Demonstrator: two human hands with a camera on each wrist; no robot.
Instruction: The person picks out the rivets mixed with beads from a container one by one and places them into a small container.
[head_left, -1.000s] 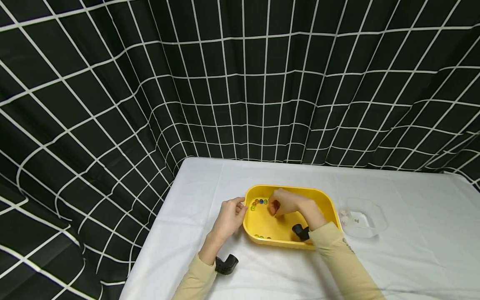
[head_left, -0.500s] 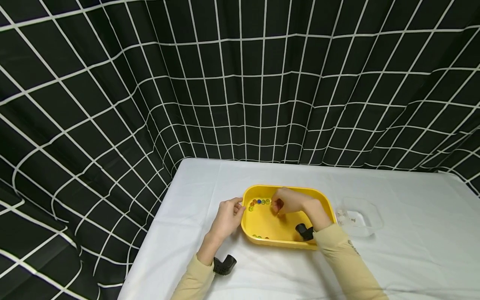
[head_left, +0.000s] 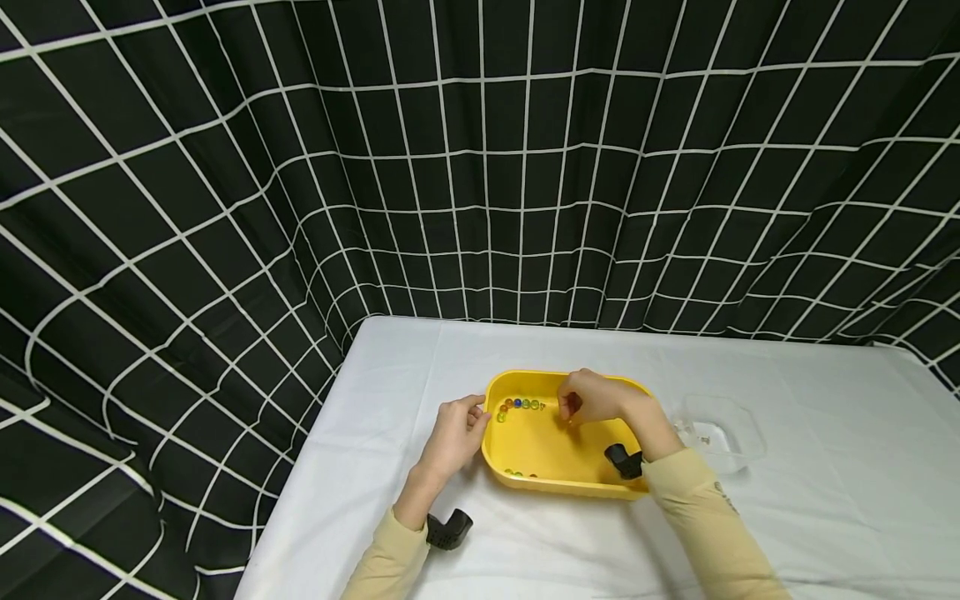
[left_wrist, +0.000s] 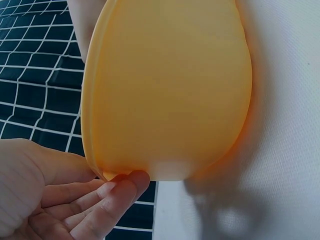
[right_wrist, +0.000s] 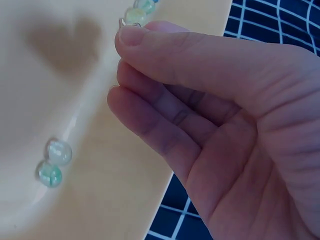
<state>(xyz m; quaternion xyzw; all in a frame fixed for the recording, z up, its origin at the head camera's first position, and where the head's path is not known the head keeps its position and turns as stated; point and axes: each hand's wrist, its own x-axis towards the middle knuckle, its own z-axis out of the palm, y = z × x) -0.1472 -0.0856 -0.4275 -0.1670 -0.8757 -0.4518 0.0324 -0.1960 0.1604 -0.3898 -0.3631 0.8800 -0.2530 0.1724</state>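
My left hand (head_left: pixel 455 433) grips the left end of a yellow plastic tub (head_left: pixel 566 487), its thumb and fingertips at the rim in the left wrist view. Over the tub's inside is my right hand (head_left: pixel 596 397), fingers loosely bent and the visible palm bare in the right wrist view. A curved row of glass marbles, among them a blue marble (head_left: pixel 517 403) and a yellowish marble (head_left: pixel 535 404), lies along the back left wall. A tiny gold-coloured metal piece (head_left: pixel 542 407) sits at the row's right end. Several more marbles (head_left: pixel 517 474) show by the front wall.
To the right of the tub stands a clear plastic container (head_left: pixel 738 454) with a few small pieces inside. A white cloth (head_left: pixel 420 350) covers the table, and black curtains (head_left: pixel 555 183) with white grid lines hang behind and at the left.
My right hand has moved rightward from the marble row, leaving the small metal piece beside the last marble. My left hand keeps its hold on the rim.
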